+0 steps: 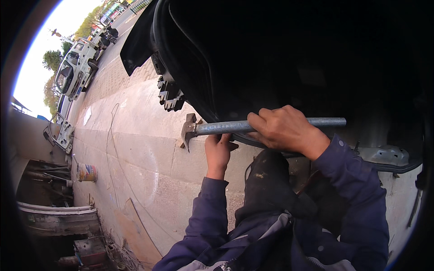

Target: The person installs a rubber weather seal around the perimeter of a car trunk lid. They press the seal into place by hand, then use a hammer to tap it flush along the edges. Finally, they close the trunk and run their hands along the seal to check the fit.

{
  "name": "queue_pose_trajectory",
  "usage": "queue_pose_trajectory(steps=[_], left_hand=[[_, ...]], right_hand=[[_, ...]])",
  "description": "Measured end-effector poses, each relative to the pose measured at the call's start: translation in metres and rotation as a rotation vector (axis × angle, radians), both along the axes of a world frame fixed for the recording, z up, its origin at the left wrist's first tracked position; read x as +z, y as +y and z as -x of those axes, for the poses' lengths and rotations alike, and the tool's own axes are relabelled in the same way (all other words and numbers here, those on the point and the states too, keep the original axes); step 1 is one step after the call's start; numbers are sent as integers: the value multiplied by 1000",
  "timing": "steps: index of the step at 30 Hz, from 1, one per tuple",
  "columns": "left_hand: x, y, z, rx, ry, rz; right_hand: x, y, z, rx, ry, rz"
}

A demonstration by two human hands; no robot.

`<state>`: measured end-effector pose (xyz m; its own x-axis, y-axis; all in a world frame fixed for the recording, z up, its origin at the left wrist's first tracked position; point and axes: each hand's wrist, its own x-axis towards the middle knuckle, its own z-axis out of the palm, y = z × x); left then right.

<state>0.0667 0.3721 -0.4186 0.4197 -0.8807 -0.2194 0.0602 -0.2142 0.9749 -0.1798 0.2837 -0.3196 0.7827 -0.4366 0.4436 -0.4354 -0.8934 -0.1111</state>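
My right hand (285, 128) is wrapped round the grey metal handle of a claw hammer (221, 127). The hammer lies level, its head pointing left and the handle's end sticking out past my fist. Just beneath the handle, near the head, my left hand (218, 153) is raised with its fingers bent in at the lower edge of a large dark vehicle body part (192, 67). The handle covers those fingertips, so what they grip is hidden. The inside of the vehicle part is too dark to make out.
Black plastic clips or brackets (170, 95) jut from the vehicle part's left edge. A thin cable (110, 135) runs over the concrete floor. Left stand a small bucket (87, 172), a loose vehicle door (61, 133) and scrap parts; a flat board (135, 230) lies lower left. White truck (79, 65) beyond.
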Motion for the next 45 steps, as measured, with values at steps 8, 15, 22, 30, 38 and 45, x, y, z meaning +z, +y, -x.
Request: queue_pose_trajectory(steps=[8, 15, 22, 30, 38, 45], left_hand=[[-31, -1, 13, 292, -616, 160], [-54, -22, 11, 134, -562, 165], [-25, -15, 20, 231, -470, 253], [-17, -16, 15, 191, -464, 241], [-18, -19, 8, 165, -481, 247], [-17, -18, 5, 110, -407, 260]], right_hand=[[11, 21, 35, 46, -3, 104], [12, 3, 11, -28, 97, 20], [7, 1, 12, 81, 34, 97], [12, 0, 1, -51, 106, -49], [34, 41, 18, -326, 92, -385], [26, 20, -2, -325, 173, -334]])
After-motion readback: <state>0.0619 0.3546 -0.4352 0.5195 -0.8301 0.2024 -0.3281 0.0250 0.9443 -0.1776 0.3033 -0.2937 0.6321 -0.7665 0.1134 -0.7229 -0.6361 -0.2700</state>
